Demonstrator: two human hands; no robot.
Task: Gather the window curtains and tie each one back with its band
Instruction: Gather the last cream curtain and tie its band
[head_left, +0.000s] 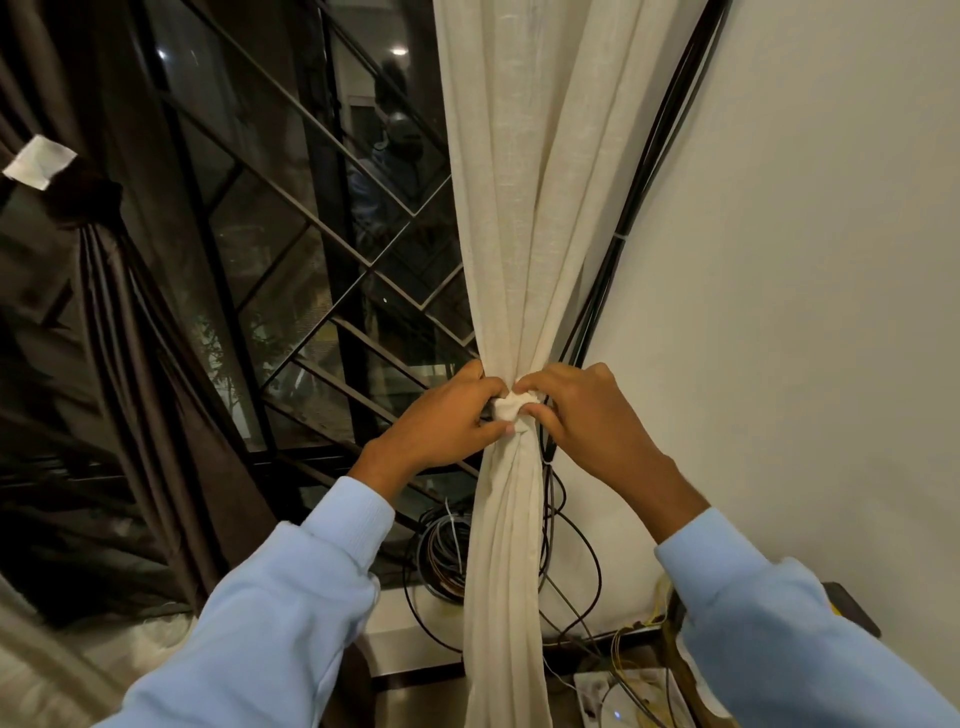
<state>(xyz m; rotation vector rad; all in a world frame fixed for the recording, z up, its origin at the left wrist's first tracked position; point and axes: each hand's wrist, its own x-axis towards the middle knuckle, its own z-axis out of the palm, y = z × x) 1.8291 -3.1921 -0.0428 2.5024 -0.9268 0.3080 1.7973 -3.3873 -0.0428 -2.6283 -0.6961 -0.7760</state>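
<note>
- Pale blue sleeves (291, 587) fill the bottom of the view, both arms reaching up to the cream curtain (511, 208) that hangs by the white wall (805, 260).
- Left hand (441, 415) is curled round the gathered cloth from the window side, its thumb pressed on a small white band (508, 406) bunched at the curtain's waist.
- Right hand (587, 415) comes in from the wall side, fingers bent and pinching the same knot of band; the two hands all but touch across it.
- Below the hands the curtain falls in one tight bundle, so the gathering looks done and the tying is likely the step in hand. Whether the knot is finished is hidden by the fingers.
- Farther left, the dark brown curtain (119, 322) is already cinched, a white tag (39, 161) showing at its tie.
- Black cables (613, 291) run down the wall just beside the cream curtain, touching it near the right hand, and lie coiled (441, 551) on the sill behind the curtain.
- Risk: a cable could be caught inside the band and tied in with the cloth, since it sits right against the bundle.
- Risk: thin, slippery folds could slide out if either pinch eases before the knot is snug.
- Risk: a hard pull downward could strain the curtain's hanging above, out of view.
</note>
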